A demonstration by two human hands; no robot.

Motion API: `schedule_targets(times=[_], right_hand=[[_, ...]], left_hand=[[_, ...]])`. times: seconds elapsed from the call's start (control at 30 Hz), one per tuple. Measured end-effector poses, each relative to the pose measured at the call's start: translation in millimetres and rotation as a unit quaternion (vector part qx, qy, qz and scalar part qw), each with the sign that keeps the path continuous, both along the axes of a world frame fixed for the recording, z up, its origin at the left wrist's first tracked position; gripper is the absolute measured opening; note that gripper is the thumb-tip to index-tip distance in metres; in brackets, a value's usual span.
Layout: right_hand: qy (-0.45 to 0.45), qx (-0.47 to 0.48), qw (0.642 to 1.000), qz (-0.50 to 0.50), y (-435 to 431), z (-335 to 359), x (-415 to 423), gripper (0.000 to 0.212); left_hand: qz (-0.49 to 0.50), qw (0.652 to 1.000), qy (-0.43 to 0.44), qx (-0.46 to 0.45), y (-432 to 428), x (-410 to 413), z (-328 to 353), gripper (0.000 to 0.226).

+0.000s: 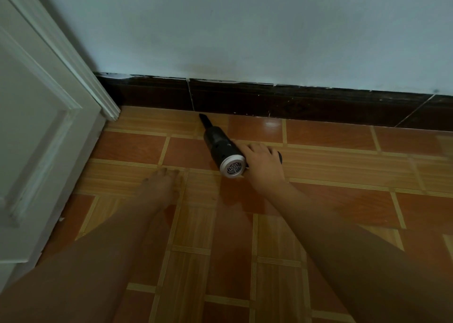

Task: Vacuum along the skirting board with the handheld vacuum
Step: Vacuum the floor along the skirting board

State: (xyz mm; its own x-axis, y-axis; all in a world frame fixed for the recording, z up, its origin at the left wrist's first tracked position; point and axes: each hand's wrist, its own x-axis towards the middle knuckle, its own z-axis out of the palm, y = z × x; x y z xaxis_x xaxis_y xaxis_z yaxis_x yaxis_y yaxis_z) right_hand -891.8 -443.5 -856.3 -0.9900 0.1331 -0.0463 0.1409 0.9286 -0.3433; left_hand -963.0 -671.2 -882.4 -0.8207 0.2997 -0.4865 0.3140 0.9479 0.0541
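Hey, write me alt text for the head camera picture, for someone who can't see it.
A right hand grips a black handheld vacuum low over an orange tiled floor, its nozzle aimed at the dark skirting board near a white door frame. The left hand rests flat on the floor.

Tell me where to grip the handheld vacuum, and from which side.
The black handle juts right from the body of the handheld vacuum. Come from the right, as the right hand does: the nozzle then points at the skirting board.
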Motion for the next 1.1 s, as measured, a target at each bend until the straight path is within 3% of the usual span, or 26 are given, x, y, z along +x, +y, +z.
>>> schedule_targets(times=[0.67, 1.1], right_hand=[[-0.013, 0.037, 0.998, -0.041, 56.4, 7.0, 53.8, 0.064], [-0.006, 0.026, 0.999, -0.044, 36.8, 2.0, 37.2, 0.063]], left_hand=[[-0.057, 0.998, 0.007, -0.005, 46.5, 11.2, 15.5, 0.066], [-0.042, 0.999, 0.007, 0.009, 31.4, 4.8, 12.6, 0.066]])
